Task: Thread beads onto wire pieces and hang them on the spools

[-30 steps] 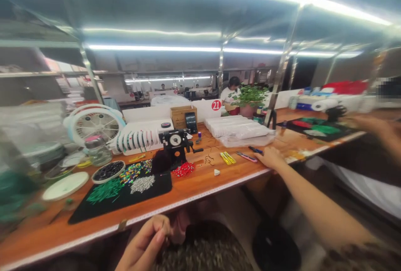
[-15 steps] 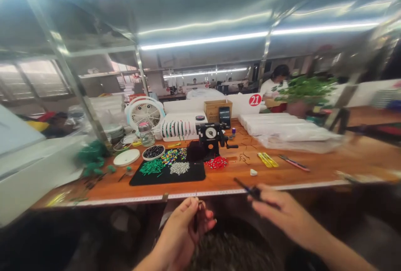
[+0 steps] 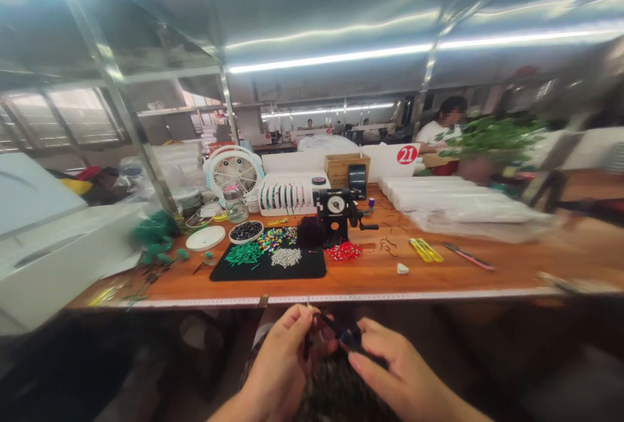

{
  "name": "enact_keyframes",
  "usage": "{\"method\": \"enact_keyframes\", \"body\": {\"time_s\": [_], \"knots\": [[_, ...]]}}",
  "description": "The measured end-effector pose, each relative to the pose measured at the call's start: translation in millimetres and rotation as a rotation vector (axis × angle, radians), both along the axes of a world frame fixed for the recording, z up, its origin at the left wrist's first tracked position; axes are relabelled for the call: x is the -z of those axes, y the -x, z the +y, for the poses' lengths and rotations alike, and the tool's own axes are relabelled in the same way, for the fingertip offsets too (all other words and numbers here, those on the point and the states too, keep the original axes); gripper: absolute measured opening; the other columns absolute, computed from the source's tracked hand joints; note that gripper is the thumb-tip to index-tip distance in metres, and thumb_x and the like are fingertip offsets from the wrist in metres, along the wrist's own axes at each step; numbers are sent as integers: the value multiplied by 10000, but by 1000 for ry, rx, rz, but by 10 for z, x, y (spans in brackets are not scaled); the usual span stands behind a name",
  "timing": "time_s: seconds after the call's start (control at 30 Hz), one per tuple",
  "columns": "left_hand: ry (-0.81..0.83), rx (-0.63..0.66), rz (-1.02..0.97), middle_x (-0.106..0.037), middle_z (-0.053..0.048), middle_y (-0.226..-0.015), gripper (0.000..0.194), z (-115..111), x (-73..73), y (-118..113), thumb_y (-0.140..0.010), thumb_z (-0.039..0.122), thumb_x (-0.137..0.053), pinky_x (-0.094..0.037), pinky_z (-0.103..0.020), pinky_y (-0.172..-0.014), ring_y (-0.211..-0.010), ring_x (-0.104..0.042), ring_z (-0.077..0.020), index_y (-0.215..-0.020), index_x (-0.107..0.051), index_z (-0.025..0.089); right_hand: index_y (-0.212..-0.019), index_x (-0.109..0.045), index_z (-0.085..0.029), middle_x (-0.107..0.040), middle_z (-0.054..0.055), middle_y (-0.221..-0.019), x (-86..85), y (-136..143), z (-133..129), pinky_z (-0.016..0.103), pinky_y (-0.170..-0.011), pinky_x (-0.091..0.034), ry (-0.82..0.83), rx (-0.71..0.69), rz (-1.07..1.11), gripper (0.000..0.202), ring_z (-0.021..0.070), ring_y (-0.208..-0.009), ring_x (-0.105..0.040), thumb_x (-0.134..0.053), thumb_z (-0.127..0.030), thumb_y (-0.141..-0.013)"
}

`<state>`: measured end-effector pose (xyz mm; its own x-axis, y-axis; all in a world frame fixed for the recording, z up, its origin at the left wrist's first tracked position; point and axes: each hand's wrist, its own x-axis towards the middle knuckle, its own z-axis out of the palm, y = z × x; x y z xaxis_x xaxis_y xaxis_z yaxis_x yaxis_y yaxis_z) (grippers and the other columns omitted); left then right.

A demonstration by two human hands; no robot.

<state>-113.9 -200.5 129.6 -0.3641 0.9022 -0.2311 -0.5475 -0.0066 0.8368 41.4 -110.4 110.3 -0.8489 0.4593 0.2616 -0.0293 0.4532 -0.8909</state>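
Low in the middle, just in front of the table edge, my left hand (image 3: 285, 350) pinches a small thin wire piece (image 3: 309, 302) between thumb and forefinger. Its fine tip points up; the rest is mostly hidden by the fingers. A dark strip shows under that hand's fingers, too blurred to name. My right hand (image 3: 397, 360) is closed round dark pliers (image 3: 348, 339), whose slim nose reaches the left fingertips. Beyond the hands, a black mat (image 3: 266, 270) bears green sticks (image 3: 244, 253), silver beads (image 3: 286, 257) and multicoloured beads (image 3: 273, 240).
A black hand-cranked machine (image 3: 336, 214) stands behind red beads (image 3: 344, 251). Rightward lie yellow packets (image 3: 426, 250), tweezers (image 3: 468, 256) and plastic-wrapped rolls (image 3: 453, 207). A white lid (image 3: 205, 238), a dish of black beads (image 3: 246, 232) and a fan (image 3: 234, 173) are left. A person (image 3: 441, 129) sits beyond.
My right hand has moved left with the pliers, bringing their nose to my left fingertips. My left hand keeps its pinch in nearly the same place. The view has shifted slightly.
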Motion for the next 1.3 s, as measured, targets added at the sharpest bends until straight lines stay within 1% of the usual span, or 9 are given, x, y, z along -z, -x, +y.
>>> {"method": "enact_keyframes", "body": {"time_s": [0.1, 0.2, 0.3, 0.43, 0.57, 0.77, 0.93, 1.23, 1.3], "knots": [[12, 0, 8, -625, -54, -798, 197, 3, 10, -13, -726, 307, -699, -491, -297, -709, -771, -584, -167, -723, -578, 151, -787, -658, -176, -533, 26, -795, 28, 6, 3, 237, -709, -394, -22, 17, -9, 278, 145, -754, -495, -437, -302, -898], [12, 4, 18, -628, -56, -801, 208, 0, 5, -25, -724, 324, -697, -492, -301, -719, -769, -583, -168, -730, -581, 152, -805, -658, -186, -541, 22, -805, 41, 8, 7, 227, -699, -391, -32, 14, -9, 266, 139, -753, -495, -434, -294, -901], [14, 12, 28, -629, -55, -809, 210, -1, 7, -17, -725, 334, -696, -490, -303, -733, -781, -584, -170, -730, -585, 155, -796, -650, -187, -542, 19, -802, 25, 2, 1, 222, -688, -389, -26, 17, -13, 266, 136, -744, -492, -429, -289, -904], [12, 10, 86, -625, -51, -807, 222, 3, 51, 20, -724, 352, -696, -489, -308, -751, -810, -583, -181, -707, -587, 159, -738, -626, -176, -523, 13, -764, -10, -18, -14, 216, -664, -386, -20, 17, -37, 255, 130, -715, -486, -448, -274, -891], [12, 2, 122, -629, -53, -816, 219, 7, 85, 37, -732, 357, -689, -493, -311, -752, -794, -581, -176, -720, -602, 157, -756, -627, -173, -544, 20, -790, -21, -26, -17, 216, -690, -390, -16, -13, -36, 238, 135, -755, -507, -450, -262, -887], [21, 7, 152, -634, -52, -822, 225, -1, 53, 19, -740, 371, -681, -487, -304, -755, -806, -581, -177, -727, -609, 158, -730, -615, -171, -514, 17, -754, -4, -18, -9, 230, -682, -391, -52, -7, -27, 251, 136, -722, -489, -446, -273, -883], [17, 14, 142, -619, -39, -778, 223, -15, 49, 15, -741, 362, -680, -486, -315, -748, -760, -576, -169, -717, -597, 157, -669, -572, -173, -481, 6, -725, 4, -31, -8, 230, -644, -381, -60, 9, -53, 255, 132, -681, -467, -456, -270, -874], [21, 42, 134, -613, -43, -810, 203, -17, 48, 15, -774, 343, -644, -471, -325, -773, -794, -565, -176, -723, -579, 157, -695, -569, -176, -494, 7, -735, 6, -33, -10, 225, -646, -379, -80, -3, -42, 260, 128, -688, -469, -431, -277, -890], [14, 50, 193, -618, -44, -800, 207, -26, 29, 27, -793, 354, -617, -460, -308, -758, -779, -564, -173, -729, -576, 161, -655, -537, -172, -478, 1, -709, 10, -35, -8, 220, -617, -371, -99, -2, -50, 279, 120, -659, -459, -426, -279, -888]]}}
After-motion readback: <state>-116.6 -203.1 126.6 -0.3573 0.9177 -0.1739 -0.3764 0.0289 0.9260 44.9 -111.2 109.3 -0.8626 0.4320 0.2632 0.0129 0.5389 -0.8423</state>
